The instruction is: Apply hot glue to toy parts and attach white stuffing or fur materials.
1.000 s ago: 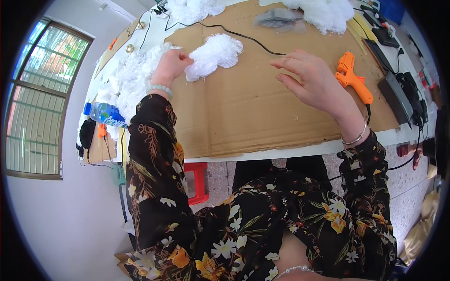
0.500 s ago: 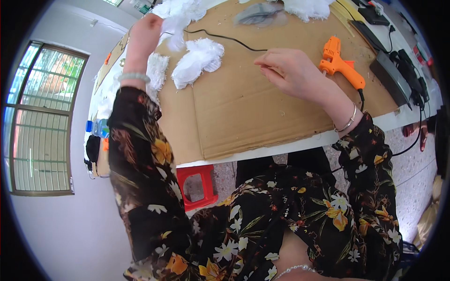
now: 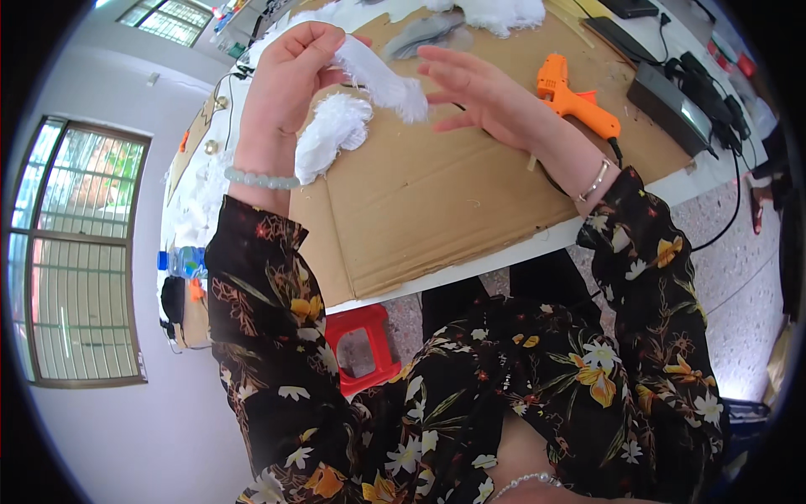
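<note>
A white, fluffy piece of cloth with frayed edges [image 3: 382, 82] is pinched at one end between the thumb and fingers of my left hand [image 3: 290, 71]. It hangs over the cardboard, its free end slanting toward my right hand [image 3: 483, 97]. That hand is open, fingers spread beside the free end; whether a fingertip touches it I cannot tell. Below the held piece, a second white frayed piece [image 3: 332, 139] lies on the cardboard [image 3: 437, 202]. An orange hot glue gun [image 3: 579, 101] rests on its side just beyond my right wrist.
Grey, feather-like sheer material [image 3: 424, 35] and more white fluffy pieces [image 3: 504, 13] lie at the far side. A black power adapter [image 3: 672, 109] with cables sits at the right. A water bottle [image 3: 186, 262] is at the left edge, and a red stool [image 3: 363, 344] stands below the table.
My left hand has come nearer and to the right, bringing the white cloth piece off the far pile. My right hand has opened from a closed pinch and shifted slightly left.
</note>
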{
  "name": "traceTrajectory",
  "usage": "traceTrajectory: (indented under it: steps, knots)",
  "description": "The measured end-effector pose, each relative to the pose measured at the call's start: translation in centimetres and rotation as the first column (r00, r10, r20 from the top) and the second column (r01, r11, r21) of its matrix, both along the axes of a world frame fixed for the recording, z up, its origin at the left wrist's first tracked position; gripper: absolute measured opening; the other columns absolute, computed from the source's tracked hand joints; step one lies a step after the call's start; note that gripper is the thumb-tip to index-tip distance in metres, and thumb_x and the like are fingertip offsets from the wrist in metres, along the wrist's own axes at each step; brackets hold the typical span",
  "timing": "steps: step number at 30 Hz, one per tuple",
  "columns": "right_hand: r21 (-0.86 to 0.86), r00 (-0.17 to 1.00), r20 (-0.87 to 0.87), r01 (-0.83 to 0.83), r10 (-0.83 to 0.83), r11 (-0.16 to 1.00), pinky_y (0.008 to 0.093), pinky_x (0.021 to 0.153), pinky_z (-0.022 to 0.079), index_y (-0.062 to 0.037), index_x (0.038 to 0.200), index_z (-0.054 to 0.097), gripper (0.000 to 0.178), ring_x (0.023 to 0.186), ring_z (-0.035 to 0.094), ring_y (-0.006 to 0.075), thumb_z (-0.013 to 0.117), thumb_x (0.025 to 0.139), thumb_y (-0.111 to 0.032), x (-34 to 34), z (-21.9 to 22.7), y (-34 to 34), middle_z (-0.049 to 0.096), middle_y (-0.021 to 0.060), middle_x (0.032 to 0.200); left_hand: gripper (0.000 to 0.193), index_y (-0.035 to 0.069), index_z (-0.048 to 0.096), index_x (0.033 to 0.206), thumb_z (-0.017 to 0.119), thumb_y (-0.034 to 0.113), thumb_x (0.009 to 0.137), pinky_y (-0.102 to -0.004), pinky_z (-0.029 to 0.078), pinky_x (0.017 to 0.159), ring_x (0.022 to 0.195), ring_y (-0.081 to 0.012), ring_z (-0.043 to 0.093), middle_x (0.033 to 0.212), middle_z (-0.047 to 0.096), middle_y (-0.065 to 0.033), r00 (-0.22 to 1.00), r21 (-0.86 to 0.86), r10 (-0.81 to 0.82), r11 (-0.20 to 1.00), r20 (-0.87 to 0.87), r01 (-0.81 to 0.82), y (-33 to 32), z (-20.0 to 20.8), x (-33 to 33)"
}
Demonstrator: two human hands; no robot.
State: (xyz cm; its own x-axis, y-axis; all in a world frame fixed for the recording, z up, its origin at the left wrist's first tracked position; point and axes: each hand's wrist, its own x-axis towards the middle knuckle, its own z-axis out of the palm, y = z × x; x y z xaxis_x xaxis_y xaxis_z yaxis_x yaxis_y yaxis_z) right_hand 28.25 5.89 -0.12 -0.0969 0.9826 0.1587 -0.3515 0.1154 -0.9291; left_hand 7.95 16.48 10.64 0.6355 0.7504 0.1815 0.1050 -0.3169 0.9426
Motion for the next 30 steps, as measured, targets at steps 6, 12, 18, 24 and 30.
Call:
traceTrajectory:
  steps: [6, 12, 18, 24, 30]
  knots:
    - [-0.001, 0.797, -0.365, -0.518, 0.482, 0.855, 0.0392, 0.079, 0.053, -0.007, 0.142, 0.033, 0.065, 0.1, 0.061, 0.0235, 0.046, 0.094, -0.05, 0.3, -1.4, 1.0, 0.056, 0.0146, 0.122, 0.015, 0.003, 0.061, 0.095, 0.055, 0.017, 0.095, -0.0211, 0.051, 0.069, 0.082, -0.01, 0.064, 0.1, 0.069, -0.0103, 0.987, -0.079, -0.114, 0.989, 0.114, 0.123, -2.9, -0.4, 1.4]
    - [0.059, 0.908, -0.282, -0.305, 0.309, 0.951, 0.029, 0.078, 0.052, -0.0046, 0.135, 0.045, 0.051, 0.088, 0.062, 0.0135, 0.062, 0.09, -0.022, -0.1, -1.6, 0.6, 0.064, 0.0074, 0.102, 0.011, 0.001, 0.061, 0.093, 0.056, 0.011, 0.093, -0.0237, 0.047, 0.081, 0.092, -0.0137, 0.061, 0.108, 0.066, -0.0098, 0.992, 0.149, -0.128, 0.98, -0.018, 0.13, -4.5, -0.5, -1.1]
    - [0.272, 0.88, 0.474, -0.136, -0.01, 0.953, 0.0269, 0.075, 0.049, -0.0048, 0.118, 0.061, 0.035, 0.086, 0.061, 0.0143, 0.065, 0.084, -0.01, -0.9, -0.5, -0.3, 0.062, 0.0039, 0.092, 0.005, 0.0, 0.062, 0.087, 0.062, 0.0, 0.082, -0.0295, 0.046, 0.083, 0.095, -0.0203, 0.06, 0.106, 0.064, -0.0108, 0.927, 0.422, 0.057, 0.9, -0.371, 0.113, -8.8, -3.1, -6.5]
    - [0.673, 0.54, 0.69, -0.231, -0.482, 0.703, 0.0329, 0.068, 0.048, -0.0013, 0.102, 0.064, 0.026, 0.083, 0.06, 0.0228, 0.067, 0.079, -0.013, -0.1, -1.5, -0.3, 0.059, 0.011, 0.084, 0.011, 0.003, 0.063, 0.089, 0.066, 0.004, 0.079, -0.0365, 0.049, 0.075, 0.09, -0.0325, 0.061, 0.101, 0.064, -0.0135, 0.799, 0.62, 0.26, 0.765, -0.542, 0.172, -11.2, -9.8, -8.6]
    - [0.627, 0.45, 0.739, -0.186, -0.502, 0.756, 0.04, 0.078, 0.048, -0.0007, 0.091, 0.067, 0.02, 0.087, 0.059, 0.0337, 0.066, 0.077, -0.015, -0.2, 0.9, -1.5, 0.062, 0.0158, 0.088, 0.013, 0.003, 0.063, 0.092, 0.063, 0.004, 0.078, -0.0351, 0.05, 0.069, 0.078, -0.0296, 0.06, 0.089, 0.062, -0.0105, 0.886, 0.872, 0.415, 0.489, -0.206, -0.026, -13.3, -10.2, -6.9]
